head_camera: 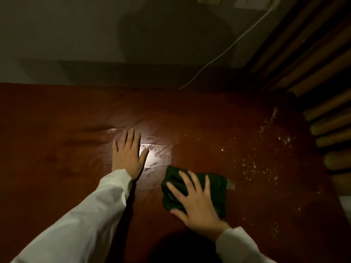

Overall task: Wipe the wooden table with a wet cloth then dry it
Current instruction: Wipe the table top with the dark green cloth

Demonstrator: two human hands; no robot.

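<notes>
The dark reddish wooden table (57, 130) fills the lower view under dim light. A folded dark green cloth (216, 188) lies on it right of centre. My right hand (195, 202) presses flat on the cloth with its fingers spread. My left hand (129, 154) rests flat on the bare wood to the left, fingers straight. Shiny wet streaks (157, 154) glisten between the two hands. Pale crumbs (252, 164) are scattered over the right part of the table.
A white cable (228, 48) runs from a wall socket (252, 2) down to the table's far edge. Wooden slats (322, 73) stand along the right side. A grey wall rises behind the table.
</notes>
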